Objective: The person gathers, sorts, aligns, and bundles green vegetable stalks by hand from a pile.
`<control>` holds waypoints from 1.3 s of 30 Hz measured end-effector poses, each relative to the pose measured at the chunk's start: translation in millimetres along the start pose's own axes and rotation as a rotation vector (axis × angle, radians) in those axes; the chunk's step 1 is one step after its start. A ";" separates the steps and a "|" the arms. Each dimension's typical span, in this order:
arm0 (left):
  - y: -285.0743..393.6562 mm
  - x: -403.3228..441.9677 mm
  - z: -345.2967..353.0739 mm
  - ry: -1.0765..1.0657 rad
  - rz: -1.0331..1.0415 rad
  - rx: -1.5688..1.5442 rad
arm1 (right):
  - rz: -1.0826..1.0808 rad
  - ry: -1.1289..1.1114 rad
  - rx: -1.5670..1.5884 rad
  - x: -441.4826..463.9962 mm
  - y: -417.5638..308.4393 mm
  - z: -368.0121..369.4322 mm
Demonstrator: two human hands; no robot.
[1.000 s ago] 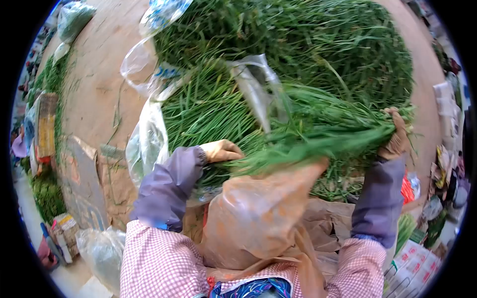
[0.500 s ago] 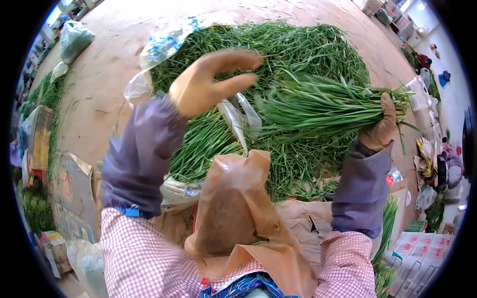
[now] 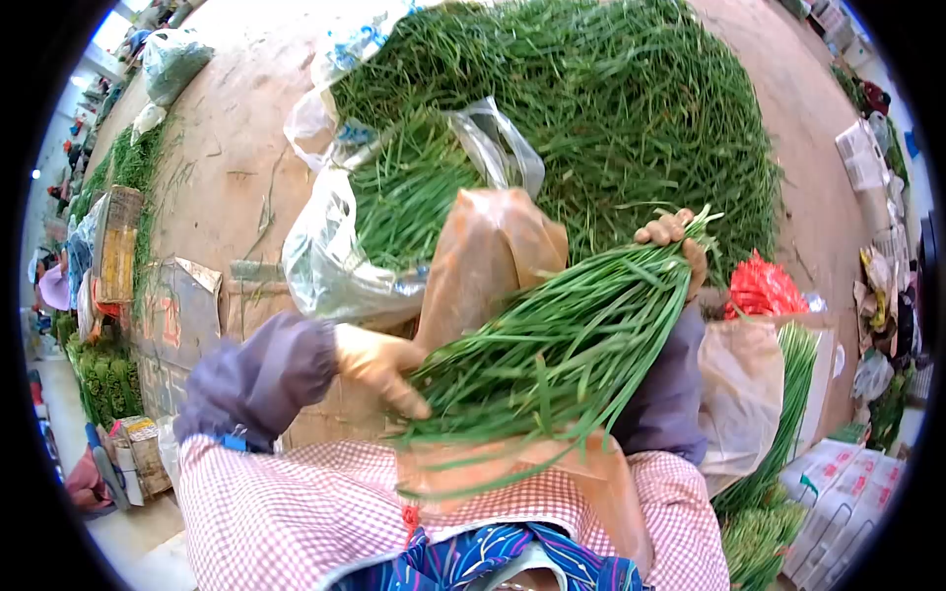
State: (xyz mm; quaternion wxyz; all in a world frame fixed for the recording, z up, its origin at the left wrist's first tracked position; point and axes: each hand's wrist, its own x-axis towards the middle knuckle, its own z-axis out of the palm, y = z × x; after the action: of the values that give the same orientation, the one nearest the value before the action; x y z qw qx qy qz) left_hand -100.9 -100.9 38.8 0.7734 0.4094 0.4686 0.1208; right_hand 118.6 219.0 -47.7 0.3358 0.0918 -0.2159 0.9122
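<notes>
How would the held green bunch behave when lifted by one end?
The green bunch is probably floppy: its long leaves droop away from the right grip. It likely splays, since loose tips fan out. Thin blades suggest little weight for its bulk.

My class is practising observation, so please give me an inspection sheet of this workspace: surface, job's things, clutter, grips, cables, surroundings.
Surface: brown floor, with cardboard lying at left.
Job's things: bunch of long green leaves held in front of the body; large heap of greens beyond it.
Clutter: clear plastic sheeting left of the bunch; red plastic at right.
Grips: right grip closed around the bunch's stem end; left grip at the leaf ends, contact unclear.
Cables: nothing seen.
Surroundings: filled bag upper left; white boxes with red print lower right; far edges too small to read.
</notes>
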 end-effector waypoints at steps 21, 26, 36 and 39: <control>73.0 125.3 4.5 -0.066 0.600 -0.681 | -0.046 0.101 0.038 -4.4 -54.7 -10.6; 62.3 117.0 30.3 0.048 0.614 -0.746 | -0.055 0.248 -0.047 -7.2 -41.4 -21.3; 59.1 129.8 52.2 0.283 0.525 -0.475 | 0.031 0.482 -0.156 -10.8 -43.5 -20.1; 59.5 134.5 61.8 0.416 0.542 -0.376 | -0.006 0.577 -0.187 -10.9 -38.6 -29.3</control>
State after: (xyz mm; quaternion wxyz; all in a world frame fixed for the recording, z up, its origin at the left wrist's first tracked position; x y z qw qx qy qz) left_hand 33.2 -18.5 13.0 0.6634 0.3361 0.4599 0.4852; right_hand 151.4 252.5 -64.4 0.3929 -0.2017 -0.1944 0.8759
